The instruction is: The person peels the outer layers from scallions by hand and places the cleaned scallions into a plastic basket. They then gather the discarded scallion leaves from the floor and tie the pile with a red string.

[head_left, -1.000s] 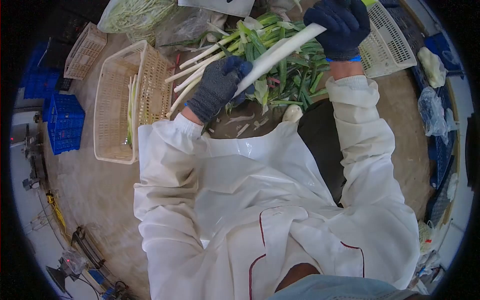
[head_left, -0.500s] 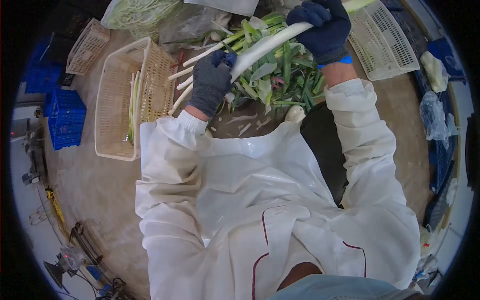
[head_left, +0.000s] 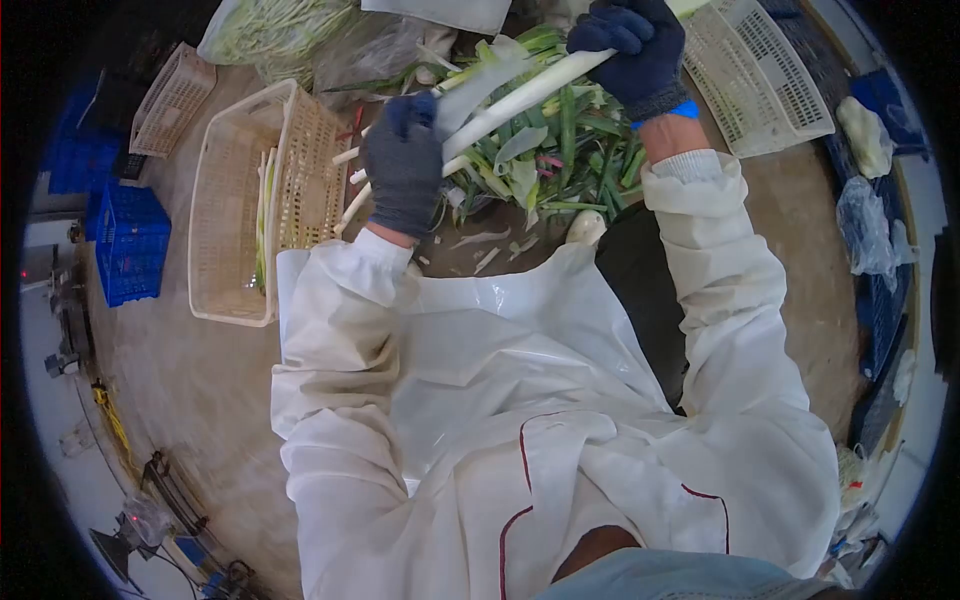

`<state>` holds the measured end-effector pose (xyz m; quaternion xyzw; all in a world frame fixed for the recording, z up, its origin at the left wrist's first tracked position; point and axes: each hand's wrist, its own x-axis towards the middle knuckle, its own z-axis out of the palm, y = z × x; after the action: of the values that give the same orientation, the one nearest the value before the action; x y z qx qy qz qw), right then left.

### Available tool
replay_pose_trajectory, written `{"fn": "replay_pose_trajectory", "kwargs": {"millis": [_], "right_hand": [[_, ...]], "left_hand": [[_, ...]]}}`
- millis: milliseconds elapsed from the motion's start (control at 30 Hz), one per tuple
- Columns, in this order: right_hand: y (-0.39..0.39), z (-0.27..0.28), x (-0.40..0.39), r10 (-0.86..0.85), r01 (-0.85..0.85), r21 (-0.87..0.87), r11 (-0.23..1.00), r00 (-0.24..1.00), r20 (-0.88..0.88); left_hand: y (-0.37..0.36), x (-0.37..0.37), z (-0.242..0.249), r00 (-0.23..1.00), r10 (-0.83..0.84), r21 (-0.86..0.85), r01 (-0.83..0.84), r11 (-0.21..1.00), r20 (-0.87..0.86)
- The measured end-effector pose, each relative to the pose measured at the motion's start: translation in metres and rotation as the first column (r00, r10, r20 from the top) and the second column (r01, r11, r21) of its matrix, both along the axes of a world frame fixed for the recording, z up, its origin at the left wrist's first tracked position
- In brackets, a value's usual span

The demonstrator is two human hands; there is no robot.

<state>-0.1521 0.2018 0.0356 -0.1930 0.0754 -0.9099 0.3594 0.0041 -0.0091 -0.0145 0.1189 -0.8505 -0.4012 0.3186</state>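
Note:
A long white leek [head_left: 540, 88] runs diagonally above the pile. My right hand [head_left: 630, 55], in a dark blue glove, is closed around its upper part. My left hand [head_left: 405, 165], in a dark grey glove, is closed by the lower end, on a pale, blurred outer layer [head_left: 480, 92] that stands away from the stalk. Several more white stalks [head_left: 353, 207] lie beneath my left hand, their ends sticking out to its left. Below both hands is a heap of green leaves and trimmings [head_left: 575, 150].
To the left stands a cream plastic crate [head_left: 235, 310] holding a few leeks, with a blue crate [head_left: 135, 245] beyond it. Another pale crate [head_left: 805, 100] is at upper right. A bagged bundle of vegetables [head_left: 275, 35] lies at upper left. White scraps [head_left: 487, 260] dot the floor.
My left hand has moved slightly left and down. A pale layer now lifts off the leek by that hand. My right hand keeps hold of the stalk.

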Motion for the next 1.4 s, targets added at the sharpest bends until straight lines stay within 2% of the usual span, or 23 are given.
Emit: {"fn": "replay_pose_trajectory", "kwargs": {"millis": [67,133,233,267,333,367,400,433,467,567,633,700,733,833,900,967,1033,1133,1233,1267,1300,1367,1400], "right_hand": [[0.008,0.002,-0.001,0.01,-0.009,0.007,1.0,0.984,-0.176],[0.015,-0.001,-0.002,-0.033,0.038,0.015,0.999,0.96,-0.278],[0.024,0.002,-0.006,-0.047,0.02,-0.098,0.995,0.959,-0.28],[0.031,0.004,-0.007,-0.095,0.079,-0.074,0.994,0.964,-0.248],[0.039,0.005,-0.013,-0.103,0.076,-0.114,0.991,0.963,-0.25],[0.041,0.005,-0.016,-0.105,0.073,-0.133,0.988,0.963,-0.25],[0.044,0.005,-0.02,-0.132,0.1,-0.124,0.987,0.95,-0.283],[0.047,0.005,-0.021,-0.127,0.093,-0.133,0.987,0.952,-0.277],[0.051,0.005,-0.023,-0.122,0.085,-0.144,0.986,0.955,-0.271],[0.055,0.008,-0.026,-0.127,0.088,-0.156,0.984,0.957,-0.259],[0.056,0.007,-0.027,-0.107,0.064,-0.179,0.982,0.964,-0.242],[0.057,0.007,-0.026,-0.152,0.114,-0.185,0.976,0.966,-0.209],[0.058,0.008,-0.025,-0.171,0.132,-0.191,0.973,0.963,-0.208],[0.057,0.013,-0.023,-0.154,0.097,-0.227,0.969,0.956,-0.251],[0.053,0.014,-0.021,-0.15,0.083,-0.242,0.967,0.95,-0.273],[0.049,0.015,-0.018,-0.176,0.11,-0.241,0.964,0.945,-0.275],[0.047,0.015,-0.018,-0.175,0.114,-0.243,0.963,0.954,-0.244],[0.046,0.012,-0.02,-0.176,0.12,-0.241,0.963,0.959,-0.225],[0.046,0.006,-0.024,-0.184,0.14,-0.23,0.963,0.966,-0.183],[0.046,0.004,-0.025,-0.188,0.149,-0.225,0.963,0.969,-0.163],[0.046,0.002,-0.026,-0.173,0.145,-0.221,0.964,0.978,-0.113],[0.047,-0.002,-0.028,-0.141,0.135,-0.212,0.968,0.99,-0.014],[0.046,-0.004,-0.028,-0.178,0.174,-0.195,0.965,0.984,-0.002]], "left_hand": [[-0.036,-0.013,-0.006,0.996,-0.041,0.229,0.022,0.973,0.076],[-0.071,-0.011,0.001,0.997,-0.046,-0.068,0.05,0.996,0.063],[-0.079,-0.011,0.011,0.98,-0.065,0.377,-0.012,0.926,0.19],[-0.076,-0.011,0.008,0.964,-0.029,0.202,-0.026,0.979,0.265],[-0.069,-0.016,0.002,0.932,-0.077,0.331,-0.048,0.942,0.354],[-0.06,-0.02,-0.004,0.948,-0.156,0.666,-0.073,0.743,0.277],[-0.054,-0.023,-0.009,0.954,-0.202,0.495,0.069,0.866,0.221],[-0.049,-0.026,-0.013,0.95,-0.257,0.29,0.2,0.936,0.176],[-0.045,-0.024,-0.016,0.915,-0.378,0.51,0.258,0.82,0.145],[-0.036,-0.013,-0.011,0.81,-0.586,0.458,0.506,0.731,0.039],[-0.028,-0.005,-0.001,0.712,-0.692,0.458,0.58,0.674,0.116],[-0.007,0.011,0.02,0.613,-0.761,0.774,0.37,0.514,0.213],[-0.005,0.01,0.018,0.56,-0.796,0.843,0.295,0.449,0.229],[-0.004,0.011,0.015,0.522,-0.85,0.911,0.315,0.267,0.068],[-0.001,0.016,0.01,0.635,-0.769,0.645,0.557,0.522,0.074],[0.003,0.016,0.008,0.712,-0.701,0.579,0.555,0.597,0.041],[0.008,0.015,0.008,0.763,-0.646,0.782,0.388,0.488,0.025],[0.009,0.014,0.012,0.801,-0.592,0.973,0.195,0.119,-0.088],[0.009,0.013,-0.001,0.839,-0.52,0.955,0.265,0.131,-0.161],[0.008,0.014,-0.003,0.843,-0.533,0.834,0.341,0.433,-0.068],[0.008,0.014,-0.004,0.857,-0.515,0.617,0.393,0.682,0.023],[0.009,0.015,-0.002,0.887,-0.454,0.477,0.366,0.799,0.079],[0.011,0.015,0.003,0.898,-0.436,0.615,0.311,0.724,0.059]]}}
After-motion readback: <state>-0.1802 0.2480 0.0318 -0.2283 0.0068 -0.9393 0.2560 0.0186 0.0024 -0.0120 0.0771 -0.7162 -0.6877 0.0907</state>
